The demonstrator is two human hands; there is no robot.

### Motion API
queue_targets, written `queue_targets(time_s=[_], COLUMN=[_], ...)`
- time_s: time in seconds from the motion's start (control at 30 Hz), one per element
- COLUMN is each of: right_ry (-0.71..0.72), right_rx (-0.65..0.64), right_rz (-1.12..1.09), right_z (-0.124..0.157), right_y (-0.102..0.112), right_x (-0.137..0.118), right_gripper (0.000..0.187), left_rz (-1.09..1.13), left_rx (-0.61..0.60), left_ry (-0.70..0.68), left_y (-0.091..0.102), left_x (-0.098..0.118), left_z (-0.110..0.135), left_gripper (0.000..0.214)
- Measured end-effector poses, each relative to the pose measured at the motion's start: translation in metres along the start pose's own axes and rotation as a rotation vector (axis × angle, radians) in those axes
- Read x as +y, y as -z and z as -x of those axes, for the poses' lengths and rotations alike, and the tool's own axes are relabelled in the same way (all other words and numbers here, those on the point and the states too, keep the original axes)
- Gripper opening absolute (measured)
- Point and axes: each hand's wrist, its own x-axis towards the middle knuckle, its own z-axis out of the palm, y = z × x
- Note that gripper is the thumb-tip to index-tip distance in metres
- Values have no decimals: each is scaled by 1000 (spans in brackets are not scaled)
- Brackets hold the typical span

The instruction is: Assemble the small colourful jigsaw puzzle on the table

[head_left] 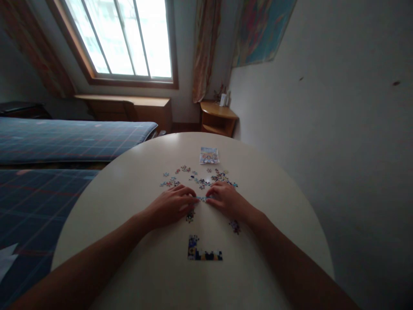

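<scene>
Between my two hands lies a narrow strip of joined jigsaw pieces [202,199], light blue along its far edge. My left hand [176,201] pinches the strip's left end, and my right hand [226,199] pinches its right end; the fingers partly cover it. Just below my left fingers sits a small joined cluster [190,216], partly hidden. Another small cluster [235,227] rests beneath my right wrist. Nearer to me is an L-shaped joined section [206,255], dark blue and yellow. Beyond the hands, loose jigsaw pieces [203,183] are scattered, several heaped past my right hand.
A small picture sheet or packet [209,156] lies at the far side of the round white table [274,172]. To the left stands a bed with a plaid mattress [64,142]. A corner shelf [219,110] and a wooden desk [142,101] are behind, below the window.
</scene>
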Motion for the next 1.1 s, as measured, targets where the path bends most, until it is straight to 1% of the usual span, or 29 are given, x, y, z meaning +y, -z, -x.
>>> queue_targets(time_s=[0.23, 0.5, 0.7, 0.87, 1.1], right_ry=[6, 2, 20, 106, 211], right_rx=[-29, -36, -12, 26, 31], right_rz=[6, 16, 31, 65, 91], right_z=[0, 0, 1, 2, 1], right_y=[0, 2, 1, -3, -2], right_x=[-1, -3, -6, -4, -3], right_gripper=[12, 11, 10, 11, 14], left_rz=[-61, -23, -41, -41, -53], left_rx=[-42, -12, -33, -24, -42], left_ry=[5, 4, 10, -1, 8], left_y=[2, 1, 1, 0, 1], left_x=[1, 1, 2, 1, 2], left_z=[0, 0, 0, 0, 0], left_gripper=[26, 28, 28, 28, 28])
